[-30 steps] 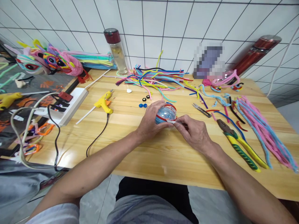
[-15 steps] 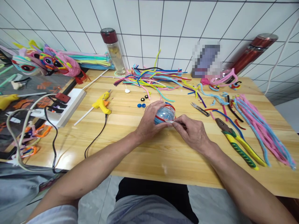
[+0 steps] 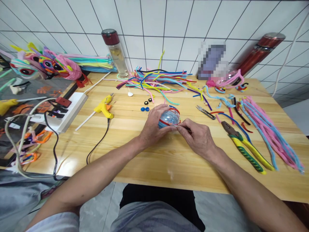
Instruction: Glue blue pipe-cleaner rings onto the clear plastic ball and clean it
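Observation:
A rounded, clear-and-blue ball [image 3: 169, 116] with red strips round it is held above the front middle of the table. My left hand [image 3: 154, 125] wraps round its left side, with the thumb along the lower edge. My right hand [image 3: 196, 132] is closed in a pinch at the ball's lower right edge; whatever lies between its fingertips is too small to name. Behind the ball lie two blue discs [image 3: 145, 109] and two small black rings [image 3: 148, 101].
A yellow glue gun [image 3: 103, 108] with its cord lies left. Snips [image 3: 205, 112], pliers [image 3: 243, 146] and pink-blue pipe cleaners [image 3: 270, 132] lie right. Mixed pipe cleaners [image 3: 156, 80], a glass bottle [image 3: 117, 58] and a red flask [image 3: 260, 53] are at the back. A power strip [image 3: 72, 111] stands left.
The white piece that showed at my right fingertips is now barely visible. Both hands keep nearly the same hold on the ball; the whole view has shifted slightly.

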Motion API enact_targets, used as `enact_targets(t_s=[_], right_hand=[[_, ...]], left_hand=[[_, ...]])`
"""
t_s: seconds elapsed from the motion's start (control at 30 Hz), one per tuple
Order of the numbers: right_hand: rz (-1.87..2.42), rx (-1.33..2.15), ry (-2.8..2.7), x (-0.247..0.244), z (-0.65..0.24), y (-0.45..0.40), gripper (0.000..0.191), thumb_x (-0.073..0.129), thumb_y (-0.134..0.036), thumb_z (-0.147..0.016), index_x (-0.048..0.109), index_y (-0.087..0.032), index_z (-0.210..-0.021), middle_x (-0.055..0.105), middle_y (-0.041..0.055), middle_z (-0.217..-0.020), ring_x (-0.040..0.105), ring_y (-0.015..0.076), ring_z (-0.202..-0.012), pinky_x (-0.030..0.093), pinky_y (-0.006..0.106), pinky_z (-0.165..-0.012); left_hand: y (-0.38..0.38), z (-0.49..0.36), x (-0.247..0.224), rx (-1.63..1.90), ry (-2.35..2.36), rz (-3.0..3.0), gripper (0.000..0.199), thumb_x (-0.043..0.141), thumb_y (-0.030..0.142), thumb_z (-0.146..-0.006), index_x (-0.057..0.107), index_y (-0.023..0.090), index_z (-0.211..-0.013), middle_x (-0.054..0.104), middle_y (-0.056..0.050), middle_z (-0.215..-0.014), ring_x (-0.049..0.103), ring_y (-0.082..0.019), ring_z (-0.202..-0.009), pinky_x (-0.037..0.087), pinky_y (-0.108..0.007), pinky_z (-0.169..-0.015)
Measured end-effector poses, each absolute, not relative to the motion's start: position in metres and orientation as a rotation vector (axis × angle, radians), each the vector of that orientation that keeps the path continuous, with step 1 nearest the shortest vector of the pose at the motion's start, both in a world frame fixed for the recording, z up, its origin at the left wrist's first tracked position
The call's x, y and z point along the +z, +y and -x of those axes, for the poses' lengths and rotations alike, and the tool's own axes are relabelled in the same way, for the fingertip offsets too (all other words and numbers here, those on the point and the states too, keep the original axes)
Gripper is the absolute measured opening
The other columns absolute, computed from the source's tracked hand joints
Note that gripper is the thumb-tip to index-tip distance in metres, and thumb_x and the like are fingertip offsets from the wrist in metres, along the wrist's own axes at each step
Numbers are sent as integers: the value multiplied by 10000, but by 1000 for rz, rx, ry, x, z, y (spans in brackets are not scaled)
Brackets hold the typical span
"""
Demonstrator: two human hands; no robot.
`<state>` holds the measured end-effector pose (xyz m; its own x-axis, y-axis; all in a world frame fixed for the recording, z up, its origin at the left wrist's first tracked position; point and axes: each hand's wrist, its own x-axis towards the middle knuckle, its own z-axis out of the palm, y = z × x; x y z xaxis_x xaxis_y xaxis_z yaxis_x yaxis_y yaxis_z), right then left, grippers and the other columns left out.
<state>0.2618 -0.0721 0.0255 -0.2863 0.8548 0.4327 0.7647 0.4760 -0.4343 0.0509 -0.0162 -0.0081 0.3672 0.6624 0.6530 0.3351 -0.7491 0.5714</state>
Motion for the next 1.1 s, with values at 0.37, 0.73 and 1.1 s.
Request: enact_targets(t_s=[0.37,0.73,1.1], right_hand=[[1305,164,-2058,22,-262,-74,290,513,-426,-1052,672,-217,-927,750,18,-750,642,123,-573,434,240,-554],[1293,229,-2032,21,-260,-73,272,561,-423,-1033,669,-214,-898,713,-4,-712,603,113,-538,411,243,-531],[1284,363,-2072,22,-273,-71,235,567,-401,-1034,691,-224,-942,745,-3,-774,609,110,-584,410,239,-566]], left_hand=[[-19,-53,-6,1307,899,-2253,684,743,565,-874,483,244,-1419,569,-165,-1452,519,-313,-1422,420,-540,-1200],[-23,-51,-8,1245,919,-2266,673,682,556,-925,422,235,-1457,506,-182,-1500,461,-318,-1462,392,-545,-1213],[-18,-50,-9,1258,860,-2274,699,696,565,-913,439,226,-1467,514,-184,-1496,472,-328,-1455,400,-552,-1203]])
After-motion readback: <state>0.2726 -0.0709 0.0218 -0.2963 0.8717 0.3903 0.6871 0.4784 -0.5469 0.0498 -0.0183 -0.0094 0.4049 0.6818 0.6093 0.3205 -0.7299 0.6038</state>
